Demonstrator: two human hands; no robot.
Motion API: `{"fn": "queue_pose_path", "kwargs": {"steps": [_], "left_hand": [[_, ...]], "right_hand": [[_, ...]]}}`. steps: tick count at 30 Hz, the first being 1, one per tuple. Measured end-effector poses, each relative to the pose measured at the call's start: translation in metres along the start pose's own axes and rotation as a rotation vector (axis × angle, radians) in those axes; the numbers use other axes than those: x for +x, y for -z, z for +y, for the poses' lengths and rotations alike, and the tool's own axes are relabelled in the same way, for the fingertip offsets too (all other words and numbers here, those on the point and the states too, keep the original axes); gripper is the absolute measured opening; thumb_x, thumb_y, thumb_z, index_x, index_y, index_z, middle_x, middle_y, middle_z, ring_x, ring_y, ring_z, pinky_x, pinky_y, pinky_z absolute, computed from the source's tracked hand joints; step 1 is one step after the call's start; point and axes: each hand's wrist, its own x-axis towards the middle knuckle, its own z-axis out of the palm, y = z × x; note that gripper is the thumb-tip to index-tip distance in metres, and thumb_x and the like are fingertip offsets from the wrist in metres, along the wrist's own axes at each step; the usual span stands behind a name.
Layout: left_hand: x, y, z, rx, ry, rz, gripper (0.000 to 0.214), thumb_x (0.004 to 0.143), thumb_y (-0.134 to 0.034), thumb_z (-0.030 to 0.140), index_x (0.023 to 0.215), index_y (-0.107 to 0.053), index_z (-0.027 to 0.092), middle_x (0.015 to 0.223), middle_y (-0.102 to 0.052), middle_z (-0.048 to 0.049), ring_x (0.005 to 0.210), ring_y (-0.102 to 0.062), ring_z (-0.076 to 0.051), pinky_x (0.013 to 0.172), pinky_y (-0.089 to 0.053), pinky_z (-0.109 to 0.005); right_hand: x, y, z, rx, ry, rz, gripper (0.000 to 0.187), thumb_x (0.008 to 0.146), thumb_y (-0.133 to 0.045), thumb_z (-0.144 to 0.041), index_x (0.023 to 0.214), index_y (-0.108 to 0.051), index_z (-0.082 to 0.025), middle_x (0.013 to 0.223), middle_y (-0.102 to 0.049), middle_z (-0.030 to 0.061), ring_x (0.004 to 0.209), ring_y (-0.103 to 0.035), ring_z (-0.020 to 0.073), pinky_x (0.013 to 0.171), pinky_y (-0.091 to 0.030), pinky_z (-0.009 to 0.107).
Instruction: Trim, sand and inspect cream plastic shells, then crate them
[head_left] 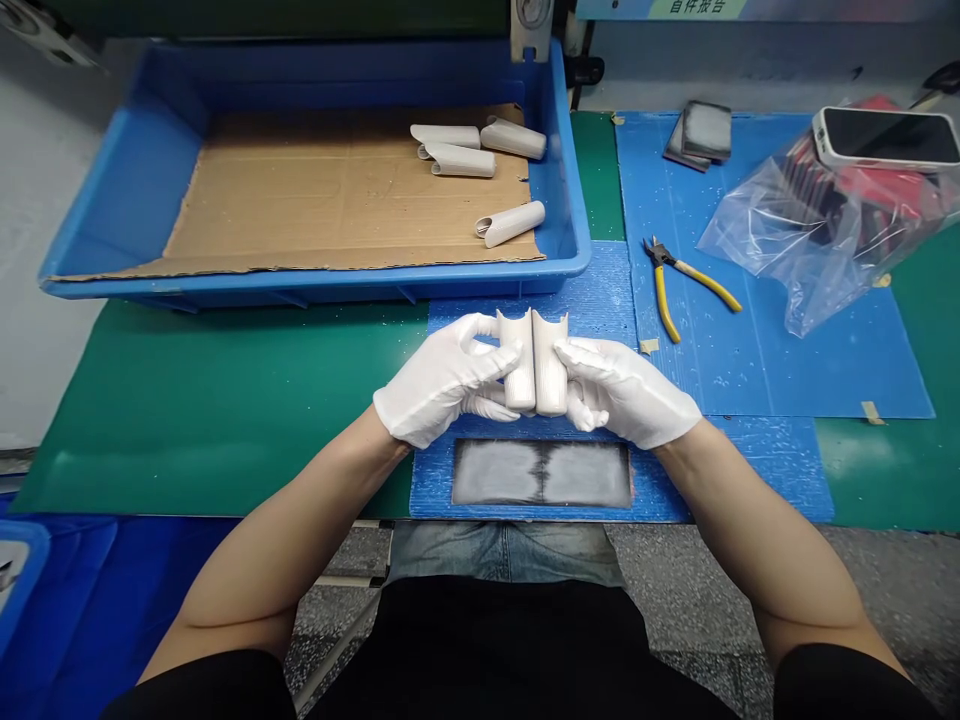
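Note:
Both my hands wear white gloves and meet over a blue corrugated mat (pixel 600 300). My left hand (pixel 442 385) is closed round one beige curved plastic piece (pixel 517 365). My right hand (pixel 626 390) is closed round a second matching beige piece (pixel 551 365). The two pieces stand upright and are pressed side by side. Just below my hands a grey sanding pad (pixel 541 472) lies on the mat.
A blue tray (pixel 112 190) lined with cardboard holds several more beige pieces (pixel 480 150) at its far right. Yellow-handled cutters (pixel 679 285), a clear plastic bag (pixel 817 230), a phone (pixel 885 135) and grey pads (pixel 701 132) lie to the right.

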Motion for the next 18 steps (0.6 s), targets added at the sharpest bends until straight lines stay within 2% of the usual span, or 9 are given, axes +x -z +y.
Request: {"fn": "queue_pose_path", "kwargs": {"steps": [7, 13, 18], "left_hand": [[-0.0015, -0.0014, 0.0013, 0.011, 0.021, -0.019, 0.061, 0.076, -0.090, 0.049, 0.116, -0.057, 0.017, 0.089, -0.075, -0.0064, 0.075, -0.079, -0.028, 0.055, -0.066, -0.033], [-0.0023, -0.0024, 0.0008, 0.056, -0.063, -0.012, 0.055, 0.078, -0.090, 0.046, 0.116, -0.057, 0.020, 0.088, -0.073, -0.0017, 0.073, -0.074, -0.019, 0.056, -0.065, -0.028], [-0.0035, -0.0026, 0.0013, 0.070, -0.088, 0.009, 0.059, 0.076, -0.091, 0.046, 0.117, -0.058, 0.020, 0.087, -0.073, -0.0011, 0.068, -0.072, -0.018, 0.051, -0.062, -0.025]], "right_hand": [[0.0016, 0.0012, 0.0003, -0.043, 0.027, 0.016, 0.050, 0.095, -0.063, -0.067, 0.074, -0.058, -0.022, 0.049, -0.059, -0.0008, 0.042, -0.046, 0.0115, 0.042, -0.029, 0.026], [-0.0001, 0.0048, 0.0010, -0.094, 0.056, 0.025, 0.042, 0.097, -0.065, -0.063, 0.087, -0.056, -0.023, 0.056, -0.062, -0.0023, 0.047, -0.049, 0.0115, 0.046, -0.032, 0.026], [-0.0026, 0.0038, -0.0011, -0.115, 0.084, 0.016, 0.043, 0.096, -0.066, -0.064, 0.086, -0.056, -0.023, 0.058, -0.062, -0.0021, 0.047, -0.047, 0.0105, 0.047, -0.032, 0.026]]}}
